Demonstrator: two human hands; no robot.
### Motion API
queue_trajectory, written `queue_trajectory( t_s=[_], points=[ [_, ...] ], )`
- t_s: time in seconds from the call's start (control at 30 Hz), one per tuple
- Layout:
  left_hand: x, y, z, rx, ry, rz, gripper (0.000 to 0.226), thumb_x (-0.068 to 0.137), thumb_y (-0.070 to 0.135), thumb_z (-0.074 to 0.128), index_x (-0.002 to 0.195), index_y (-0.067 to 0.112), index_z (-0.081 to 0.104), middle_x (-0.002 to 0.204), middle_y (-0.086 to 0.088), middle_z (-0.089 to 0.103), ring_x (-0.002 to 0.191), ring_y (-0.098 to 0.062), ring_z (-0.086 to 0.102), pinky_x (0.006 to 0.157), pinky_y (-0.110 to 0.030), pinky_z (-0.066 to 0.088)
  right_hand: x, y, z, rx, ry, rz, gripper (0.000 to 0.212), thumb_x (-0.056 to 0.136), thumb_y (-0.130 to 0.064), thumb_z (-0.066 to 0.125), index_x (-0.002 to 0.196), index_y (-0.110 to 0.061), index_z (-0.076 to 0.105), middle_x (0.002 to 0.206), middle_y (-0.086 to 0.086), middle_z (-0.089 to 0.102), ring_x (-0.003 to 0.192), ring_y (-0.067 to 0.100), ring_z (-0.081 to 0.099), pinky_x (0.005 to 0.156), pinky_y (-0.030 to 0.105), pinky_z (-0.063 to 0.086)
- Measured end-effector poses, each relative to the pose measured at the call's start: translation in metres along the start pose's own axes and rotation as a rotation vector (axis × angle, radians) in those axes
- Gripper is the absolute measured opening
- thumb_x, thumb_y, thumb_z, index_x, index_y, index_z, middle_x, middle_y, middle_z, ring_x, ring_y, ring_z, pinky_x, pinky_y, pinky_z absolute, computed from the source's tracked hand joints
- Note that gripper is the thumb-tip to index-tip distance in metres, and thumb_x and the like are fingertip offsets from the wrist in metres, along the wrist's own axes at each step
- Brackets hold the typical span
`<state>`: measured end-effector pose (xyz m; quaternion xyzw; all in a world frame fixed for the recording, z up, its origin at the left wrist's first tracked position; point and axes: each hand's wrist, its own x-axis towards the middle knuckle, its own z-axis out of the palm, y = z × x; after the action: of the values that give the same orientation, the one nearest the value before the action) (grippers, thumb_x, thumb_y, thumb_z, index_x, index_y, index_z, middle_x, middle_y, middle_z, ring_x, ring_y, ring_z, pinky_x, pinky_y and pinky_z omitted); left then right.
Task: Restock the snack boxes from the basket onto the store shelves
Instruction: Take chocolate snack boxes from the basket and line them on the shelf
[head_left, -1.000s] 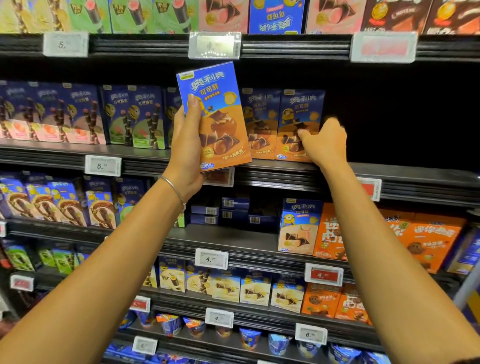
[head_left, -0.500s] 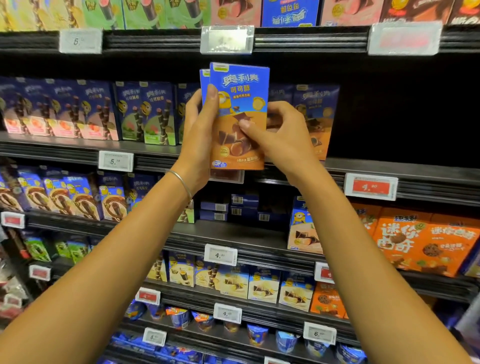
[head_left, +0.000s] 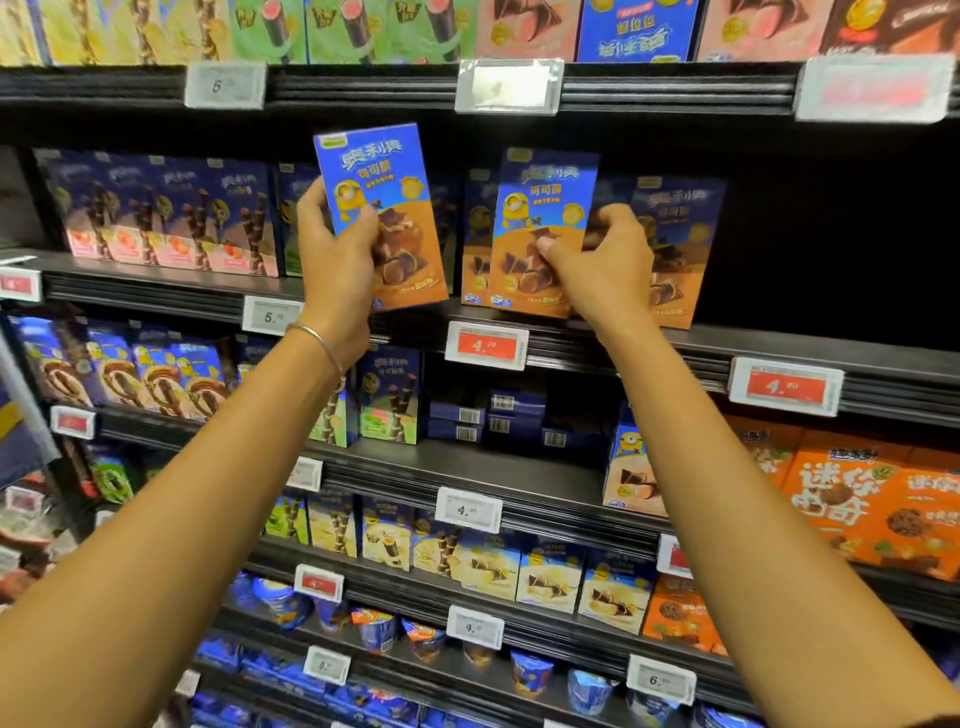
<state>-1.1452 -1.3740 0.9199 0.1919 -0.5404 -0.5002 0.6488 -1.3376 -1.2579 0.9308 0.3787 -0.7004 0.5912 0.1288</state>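
snack box one (head_left: 540, 228), a tall blue-and-orange cardboard carton, is pinched at its lower right side by my right hand (head_left: 602, 270), thumb on the printed face and fingers curled behind. its bottom edge sits at the front of the black metal shelf (head_left: 753, 345), just beside a shaded carton of the same print (head_left: 675, 244) already standing in the row. snack box two (head_left: 382, 208), same print, is gripped at its lower left edge by my left hand (head_left: 337, 260). it hangs tilted in front of the shelf, and i judge it is not yet resting on anything. the basket is not in view.

step in hand, as i judge it: seat snack box one in the row.
1. set the bottom edge flat on the shelf before pushing.
2. slide it straight back, face out, until it stands upright and touches the shaded carton beside it.
3. push gently. more cartons stand in the shade behind, and a hard shove could topple them.
4. let go only when the carton stands by itself.
5. keep snack box two well away from the row until the right hand is clear. then straighten it and place it to the left, above the red price tag (head_left: 485, 345).

difference from half a second ago: both cartons were stacked together at the centre with both hands on them. now they are apart. the right hand has carried one to the row, and the left has drawn the other aside.
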Motion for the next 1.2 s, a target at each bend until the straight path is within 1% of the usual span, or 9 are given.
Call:
queue_trajectory(
  t_s=[0.13, 0.3, 0.47, 0.67, 0.8, 0.87, 1.0, 1.1, 1.2],
  points=[
    [-0.006, -0.001, 0.008, -0.02, -0.03, -0.005, 0.04, 0.107, 0.007, 0.056, 0.146, 0.015, 0.045, 0.128, -0.003, 0.068, 0.096, -0.005, 0.074, 0.074, -0.02, 0.058, -0.005, 0.005, 0.019, -0.122, 0.016, -0.044, 0.059, 0.082, -0.045, 0.077, 0.127, -0.016, 0.054, 0.124, 0.004, 0.053, 0.106, 0.019, 0.058, 0.087, 0.033, 0.05],
    [-0.015, 0.0, 0.018, -0.018, -0.085, -0.014, 0.042, 0.108, 0.012, 0.056, 0.149, 0.013, 0.043, 0.129, -0.003, 0.068, 0.098, -0.006, 0.076, 0.074, -0.021, 0.06, -0.011, 0.005, 0.022, -0.17, 0.056, -0.08, 0.068, 0.083, -0.046, 0.077, 0.134, -0.018, 0.042, 0.13, 0.005, 0.05, 0.113, 0.022, 0.058, 0.091, 0.043, 0.054],
    [-0.025, 0.005, 0.032, -0.044, -0.155, 0.005, 0.041, 0.109, 0.01, 0.054, 0.148, 0.013, 0.044, 0.136, -0.008, 0.066, 0.112, -0.017, 0.073, 0.078, -0.024, 0.06, -0.028, 0.002, -0.002, 0.032, 0.168, -0.135, 0.061, 0.086, -0.051, 0.071, 0.131, -0.018, 0.047, 0.126, 0.0, 0.052, 0.11, 0.013, 0.056, 0.089, 0.036, 0.054],
    [-0.055, 0.004, 0.079, -0.109, -0.361, 0.043, 0.039, 0.108, 0.007, 0.054, 0.146, 0.011, 0.045, 0.131, -0.006, 0.067, 0.116, -0.018, 0.072, 0.087, -0.028, 0.061, -0.048, -0.007, -0.037, 0.3, -0.114, -0.187, 0.05, 0.087, -0.037, 0.075, 0.127, -0.016, 0.053, 0.117, -0.001, 0.066, 0.101, 0.01, 0.068, 0.085, 0.031, 0.059],
    [-0.072, 0.002, 0.112, -0.072, -0.436, 0.071, 0.042, 0.108, 0.009, 0.055, 0.149, 0.006, 0.044, 0.125, -0.004, 0.066, 0.104, -0.006, 0.072, 0.083, -0.023, 0.059, -0.041, 0.005, -0.065, 0.366, -0.107, -0.076, 0.046, 0.09, -0.021, 0.075, 0.129, -0.01, 0.052, 0.116, 0.005, 0.07, 0.1, 0.015, 0.073, 0.083, 0.034, 0.062],
    [-0.073, -0.003, 0.117, 0.07, -0.381, 0.175, 0.044, 0.108, 0.019, 0.059, 0.15, 0.01, 0.048, 0.126, -0.01, 0.064, 0.108, -0.015, 0.069, 0.089, -0.027, 0.058, -0.034, 0.016, -0.076, 0.358, -0.087, -0.028, 0.045, 0.09, -0.02, 0.074, 0.129, -0.01, 0.053, 0.113, 0.007, 0.072, 0.097, 0.016, 0.074, 0.085, 0.039, 0.062],
    [-0.059, -0.018, 0.101, 0.395, -0.139, 0.413, 0.067, 0.094, 0.029, 0.075, 0.153, 0.016, 0.048, 0.137, -0.009, 0.048, 0.121, -0.014, 0.044, 0.104, -0.018, 0.036, -0.019, 0.036, -0.085, 0.236, -0.057, 0.032, 0.048, 0.088, -0.028, 0.077, 0.122, -0.017, 0.045, 0.106, 0.002, 0.072, 0.091, 0.011, 0.074, 0.083, 0.041, 0.062],
    [-0.045, -0.029, 0.094, 0.506, -0.139, 0.285, 0.098, 0.084, 0.034, 0.084, 0.163, 0.018, 0.029, 0.151, -0.015, 0.031, 0.139, -0.024, 0.033, 0.115, -0.025, 0.027, -0.012, 0.042, -0.078, 0.171, -0.092, 0.038, 0.051, 0.085, -0.033, 0.078, 0.117, -0.02, 0.041, 0.105, 0.0, 0.07, 0.091, 0.01, 0.073, 0.083, 0.044, 0.062],
    [-0.03, -0.041, 0.09, 0.51, -0.21, 0.116, 0.117, 0.081, 0.036, 0.089, 0.167, 0.021, 0.012, 0.152, -0.013, 0.023, 0.145, -0.031, 0.03, 0.109, -0.026, 0.027, -0.011, 0.048, -0.068, 0.074, -0.086, 0.007, 0.05, 0.085, -0.041, 0.077, 0.117, -0.024, 0.042, 0.109, -0.007, 0.066, 0.093, 0.006, 0.07, 0.083, 0.037, 0.062]
  ],
)
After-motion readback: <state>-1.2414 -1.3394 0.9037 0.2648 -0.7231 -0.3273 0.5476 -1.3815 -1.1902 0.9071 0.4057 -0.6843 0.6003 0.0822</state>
